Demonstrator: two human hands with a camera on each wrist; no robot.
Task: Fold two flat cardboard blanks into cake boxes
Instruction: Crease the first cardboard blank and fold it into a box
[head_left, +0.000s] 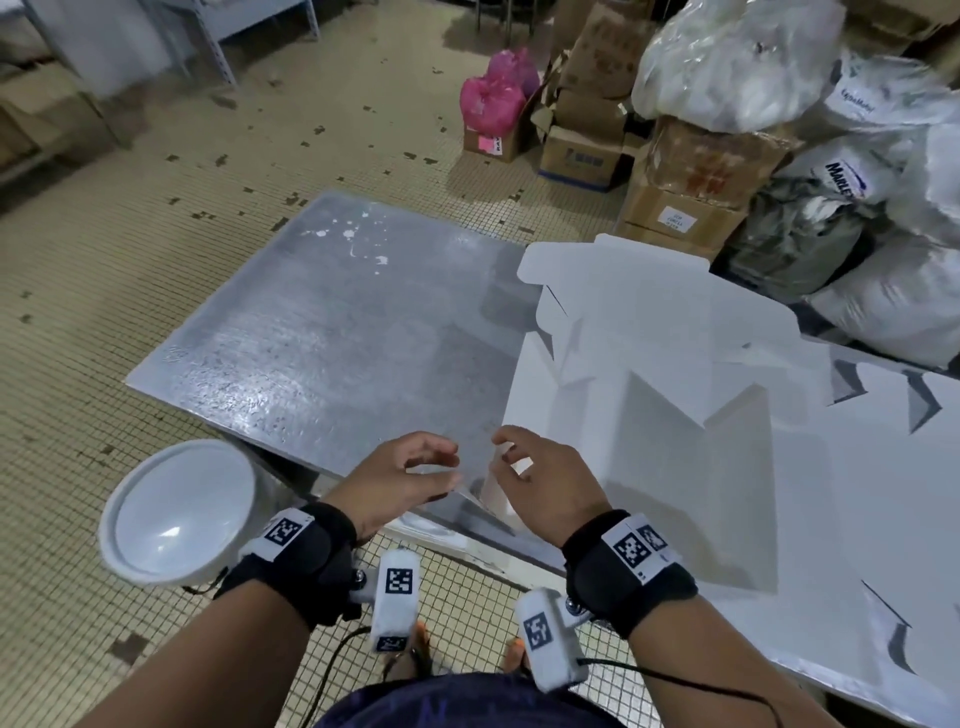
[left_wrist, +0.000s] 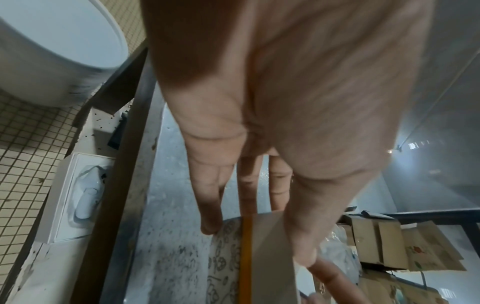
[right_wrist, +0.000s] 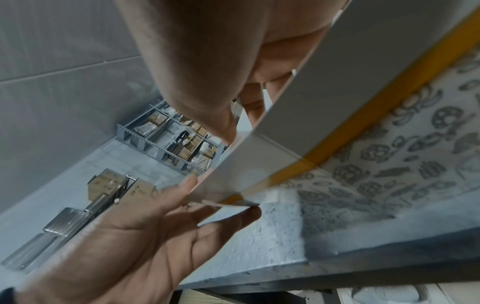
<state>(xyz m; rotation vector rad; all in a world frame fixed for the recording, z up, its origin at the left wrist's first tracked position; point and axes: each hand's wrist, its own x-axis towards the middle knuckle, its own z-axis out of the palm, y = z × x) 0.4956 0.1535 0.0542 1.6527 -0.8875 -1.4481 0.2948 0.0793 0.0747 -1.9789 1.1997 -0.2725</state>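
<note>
At nine o'clock from my hands a white bucket (head_left: 176, 512) stands on the floor, just off the corner of the table (head_left: 332, 332). My left hand (head_left: 400, 480) hovers over the table's near edge, fingers loosely spread and holding nothing that I can see, though its fingertips sit right at the corner flap of the half-folded box (head_left: 649, 447). My right hand (head_left: 540, 486), at three o'clock from the left, has its fingers curled around that same corner wall; the right wrist view shows the thumb on one side of the panel and the fingers behind it. The box lies at one to two o'clock from my hands, on top of more flat blanks (head_left: 857, 519) spread towards three o'clock.

I judge the main risk is the raised wall springing flat again if my right hand loosens before the flap is tucked. Pressing off the crease could buckle the thin card, and dragging the box could push the blanks beneath it off the table's edge.
</note>
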